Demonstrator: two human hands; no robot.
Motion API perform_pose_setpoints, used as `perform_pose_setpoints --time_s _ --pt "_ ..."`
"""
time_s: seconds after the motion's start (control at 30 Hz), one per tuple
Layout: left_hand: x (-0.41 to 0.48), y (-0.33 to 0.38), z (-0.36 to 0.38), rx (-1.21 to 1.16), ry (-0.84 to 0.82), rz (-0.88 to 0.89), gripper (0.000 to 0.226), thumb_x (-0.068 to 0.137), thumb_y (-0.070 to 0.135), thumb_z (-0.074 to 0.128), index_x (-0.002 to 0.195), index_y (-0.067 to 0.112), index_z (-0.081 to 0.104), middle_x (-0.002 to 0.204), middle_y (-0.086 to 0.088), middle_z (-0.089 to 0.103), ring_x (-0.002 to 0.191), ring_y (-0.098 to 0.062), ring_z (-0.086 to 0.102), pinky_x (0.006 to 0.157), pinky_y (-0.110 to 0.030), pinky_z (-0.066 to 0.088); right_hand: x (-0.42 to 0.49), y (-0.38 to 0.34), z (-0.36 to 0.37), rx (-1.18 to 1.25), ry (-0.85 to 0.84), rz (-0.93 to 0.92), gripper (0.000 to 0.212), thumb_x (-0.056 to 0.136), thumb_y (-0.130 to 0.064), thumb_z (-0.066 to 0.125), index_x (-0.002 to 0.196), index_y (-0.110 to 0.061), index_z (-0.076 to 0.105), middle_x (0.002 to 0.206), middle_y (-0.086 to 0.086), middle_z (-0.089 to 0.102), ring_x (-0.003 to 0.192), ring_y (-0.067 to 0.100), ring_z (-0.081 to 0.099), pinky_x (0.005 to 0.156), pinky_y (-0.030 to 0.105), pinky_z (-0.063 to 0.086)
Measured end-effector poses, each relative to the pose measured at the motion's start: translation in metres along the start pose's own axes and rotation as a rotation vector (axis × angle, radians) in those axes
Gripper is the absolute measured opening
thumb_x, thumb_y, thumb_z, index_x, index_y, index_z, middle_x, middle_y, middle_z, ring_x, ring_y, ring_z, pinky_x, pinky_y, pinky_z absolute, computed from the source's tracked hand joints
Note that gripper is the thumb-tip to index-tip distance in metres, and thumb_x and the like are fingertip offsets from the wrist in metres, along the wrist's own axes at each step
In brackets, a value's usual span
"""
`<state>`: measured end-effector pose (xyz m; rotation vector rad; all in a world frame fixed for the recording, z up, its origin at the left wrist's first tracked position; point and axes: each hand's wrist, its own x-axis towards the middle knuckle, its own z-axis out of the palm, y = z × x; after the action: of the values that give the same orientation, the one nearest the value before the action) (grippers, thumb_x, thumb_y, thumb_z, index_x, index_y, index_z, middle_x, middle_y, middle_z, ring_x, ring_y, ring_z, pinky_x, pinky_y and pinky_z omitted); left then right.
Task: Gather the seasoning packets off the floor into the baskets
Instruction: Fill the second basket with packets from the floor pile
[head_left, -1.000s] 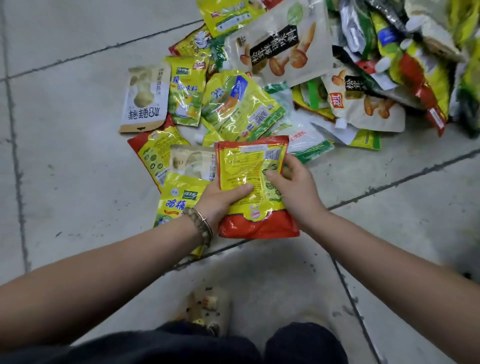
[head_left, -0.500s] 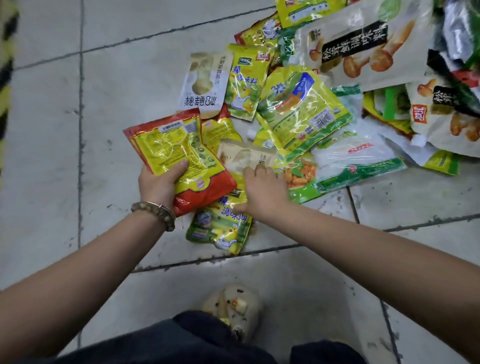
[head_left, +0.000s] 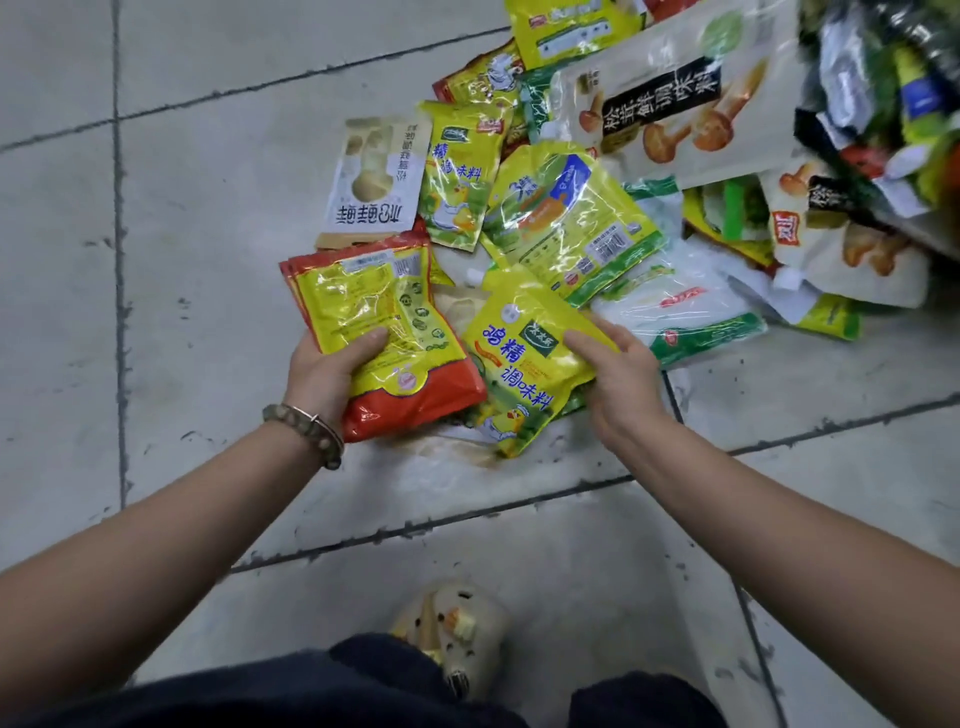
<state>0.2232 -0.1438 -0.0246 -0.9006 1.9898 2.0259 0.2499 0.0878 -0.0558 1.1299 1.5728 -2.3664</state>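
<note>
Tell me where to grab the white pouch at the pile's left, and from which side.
Grip the white pouch by its left long edge, coming from the left over bare floor. It lies flat and that edge is free; its right edge meets a green-yellow packet, its near end hides behind the red packets in the left hand. The right hand holds a yellow packet.

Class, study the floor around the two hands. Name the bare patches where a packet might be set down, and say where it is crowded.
Bare floor lies left of the left hand and its red-and-yellow packet, and between the forearms, down to the slipper. Crowded: the packet pile beyond the right hand, upper right.
</note>
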Motion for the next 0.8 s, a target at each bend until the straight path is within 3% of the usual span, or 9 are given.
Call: perform_pose_setpoints --time_s 0.07,0.17,0.3,0.37,0.43,0.53,0.6,0.67,0.8 --pt "-0.005 -0.008 0.015 0.053 -0.074 -0.012 0.025 0.08 -0.002 0.065 0.1 0.013 0.059 0.075 0.009 0.071 0.061 -0.003 0.068 0.054 -0.017 0.053 -0.003 0.005 -0.005 0.178 0.073 0.057 0.026 0.082 0.004 0.065 0.106 -0.006 0.062 0.077 0.002 0.069 0.07 0.015 0.064 0.063 0.028 0.051" --pt "-0.01 -0.022 0.03 0.112 -0.138 -0.059 0.033 0.079 0.001 0.068 0.11 0.011 0.058 0.096 -0.006 0.067 0.068 -0.008 0.067 0.056 -0.017 0.054 -0.014 0.013 -0.007 -0.057 0.172 0.012 0.053 0.077 0.007 0.068 0.124 -0.012 0.051 0.097 0.005 0.062 0.076 0.014 0.061 0.061 0.021 0.049" --pt "-0.015 -0.033 0.039 0.128 -0.16 -0.073 0.037 0.08 0.003 0.068 0.114 0.011 0.055 0.101 -0.008 0.064 0.076 -0.011 0.063 0.059 -0.018 0.054 -0.029 0.02 -0.016 -0.125 0.467 0.071 0.05 0.07 0.009 0.07 0.112 -0.013 0.056 0.092 0.007 0.063 0.075 0.023 0.06 0.07 0.035 0.054" --pt "-0.017 -0.037 0.042 0.114 -0.168 -0.095 0.032 0.081 0.005 0.067 0.11 0.014 0.056 0.103 -0.009 0.064 0.079 -0.015 0.064 0.069 -0.027 0.053 -0.029 0.013 -0.021 -0.007 0.452 0.033 0.029 0.073 0.012 0.067 0.088 -0.012 0.062 0.076 0.006 0.064 0.064 0.02 0.061 0.063 0.032 0.053" --pt "-0.019 -0.042 0.048 0.1 -0.18 -0.109 0.031 0.082 0.006 0.068 0.111 0.012 0.057 0.105 -0.009 0.065 0.084 -0.021 0.065 0.08 -0.033 0.051 -0.025 0.003 -0.024 0.091 0.423 -0.048 0.024 0.079 0.011 0.064 0.075 -0.013 0.059 0.069 0.002 0.063 0.056 0.012 0.06 0.06 0.028 0.051" --pt "-0.022 -0.048 0.058 0.1 -0.179 -0.111 0.045 0.079 0.01 0.072 0.12 0.008 0.055 0.111 -0.008 0.066 0.095 -0.025 0.065 0.085 -0.037 0.051 -0.02 0.011 -0.035 0.033 0.457 -0.005 0.01 0.083 -0.002 0.066 0.082 -0.012 0.062 0.079 0.007 0.067 0.065 0.016 0.061 0.068 0.032 0.051" --pt "-0.024 -0.051 0.062 0.098 -0.178 -0.11 0.037 0.079 0.011 0.072 0.112 0.016 0.056 0.106 -0.003 0.066 0.094 -0.023 0.065 0.084 -0.036 0.05 -0.029 0.027 -0.039 0.001 0.415 0.188 0.007 0.083 -0.009 0.068 0.088 -0.009 0.064 0.086 0.012 0.068 0.071 0.024 0.061 0.068 0.035 0.052" --pt "-0.024 -0.051 0.065 0.095 -0.181 -0.1 0.033 0.081 0.01 0.07 0.105 0.024 0.053 0.101 0.0 0.065 0.092 -0.021 0.064 0.083 -0.035 0.049 -0.039 0.036 -0.036 -0.004 0.302 0.349 0.008 0.083 -0.015 0.069 0.086 -0.011 0.063 0.08 0.008 0.067 0.07 0.023 0.06 0.061 0.031 0.05" --pt "-0.026 -0.047 0.069 0.104 -0.24 -0.096 0.038 0.086 0.009 0.064 0.12 0.018 0.052 0.113 -0.005 0.064 0.096 -0.022 0.063 0.079 -0.031 0.049 -0.035 0.036 -0.037 -0.166 0.298 0.178 0.007 0.086 -0.014 0.066 0.082 -0.013 0.06 0.094 0.016 0.069 0.089 0.034 0.065 0.082 0.046 0.052"
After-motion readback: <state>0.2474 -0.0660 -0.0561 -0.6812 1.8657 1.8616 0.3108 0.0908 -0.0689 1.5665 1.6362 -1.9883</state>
